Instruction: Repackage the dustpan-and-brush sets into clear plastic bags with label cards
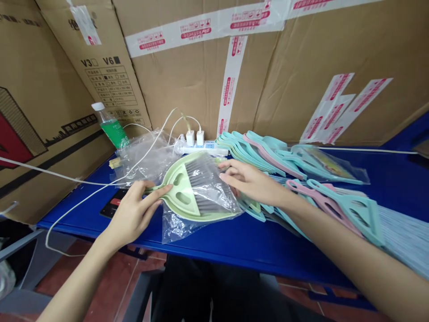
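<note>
A light green dustpan [201, 218] lies flat over the blue table with a matching hand brush [183, 190] nested in it. The brush's grey bristles face right, under a clear plastic bag [177, 228] that spreads below the pan's rim. My left hand [132, 214] is closed around the handles at the left end, thumb and forefinger along them. At the pan's far right side, my right hand [246, 179] has its fingers curled in a pinch at the bag's edge; the fingertips are partly hidden.
Stacked blue and pink dustpans [254, 150] and brushes [360, 210] fill the right of the table [214, 241]. Behind are a power strip [214, 147] with chargers, loose bags [144, 154] and a bottle [114, 129]. A white cable [83, 182] crosses left, near a phone [112, 203]. Cardboard boxes [187, 76] stand behind.
</note>
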### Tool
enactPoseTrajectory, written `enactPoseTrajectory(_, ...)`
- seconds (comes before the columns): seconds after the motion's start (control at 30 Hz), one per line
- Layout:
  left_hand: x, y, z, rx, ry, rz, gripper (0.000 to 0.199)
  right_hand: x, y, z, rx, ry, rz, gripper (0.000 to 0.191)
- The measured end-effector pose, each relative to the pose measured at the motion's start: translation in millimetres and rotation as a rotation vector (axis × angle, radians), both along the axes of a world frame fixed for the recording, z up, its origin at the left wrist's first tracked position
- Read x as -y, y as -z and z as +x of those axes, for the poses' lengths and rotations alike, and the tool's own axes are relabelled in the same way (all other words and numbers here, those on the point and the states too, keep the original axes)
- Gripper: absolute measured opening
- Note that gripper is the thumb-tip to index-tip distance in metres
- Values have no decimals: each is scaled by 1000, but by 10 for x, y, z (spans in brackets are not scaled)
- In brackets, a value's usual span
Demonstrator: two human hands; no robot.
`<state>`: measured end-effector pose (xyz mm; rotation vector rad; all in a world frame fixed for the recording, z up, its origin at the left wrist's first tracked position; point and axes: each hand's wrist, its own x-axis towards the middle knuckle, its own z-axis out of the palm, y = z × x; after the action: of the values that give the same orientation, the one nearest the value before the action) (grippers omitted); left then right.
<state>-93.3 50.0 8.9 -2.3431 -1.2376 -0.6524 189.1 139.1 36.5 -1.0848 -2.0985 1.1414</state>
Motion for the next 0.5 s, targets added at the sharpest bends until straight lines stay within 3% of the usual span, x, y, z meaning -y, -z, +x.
enactPoseTrajectory(0.23, -381, -103, 258, -26, 137, -2, 34, -122, 97, 247, -267, 17, -418, 23)
enactPoseTrajectory(0.4, -508, -175, 419, 22, 154, 40, 39, -123, 126, 285, -376, 134, -473, 23)
enactPoseTrajectory(0.5, -490, -181, 565, -114, 265, 37, 52, -115, 139, 265, -448, 154, -469, 26)
